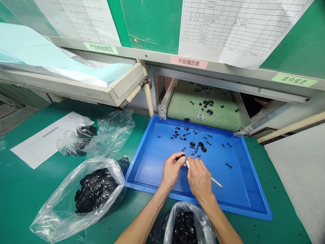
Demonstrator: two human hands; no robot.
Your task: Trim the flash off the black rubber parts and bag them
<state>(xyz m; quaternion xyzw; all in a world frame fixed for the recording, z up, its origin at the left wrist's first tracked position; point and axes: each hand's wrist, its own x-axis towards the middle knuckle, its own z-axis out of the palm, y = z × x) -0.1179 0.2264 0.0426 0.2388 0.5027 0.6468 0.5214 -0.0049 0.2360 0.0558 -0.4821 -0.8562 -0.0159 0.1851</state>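
Observation:
Over the blue tray (pixel 162 193), my left hand (pixel 171 171) pinches a small round black part (pixel 180 157) between thumb and fingers. My right hand (pixel 200 174) is closed around a thin pale stick (pixel 216 182), whose rear end pokes out past the palm. A white piece (pixel 188 164) shows at the right fingertips, close beside the black part; whether it belongs to the stick I cannot tell. In the tray beyond my hands lie several black discs (pixel 203 149) and thin black scraps (pixel 195 150).
A green conveyor belt (pixel 182 101) carrying black pieces ends above the tray's far edge. Open plastic bags of black discs stand at left (pixel 96 189) and front (pixel 185 227). Further left are a smaller bag (pixel 76 145) and a paper sheet (pixel 38 144). A shelf (pixel 119 88) overhangs the left side.

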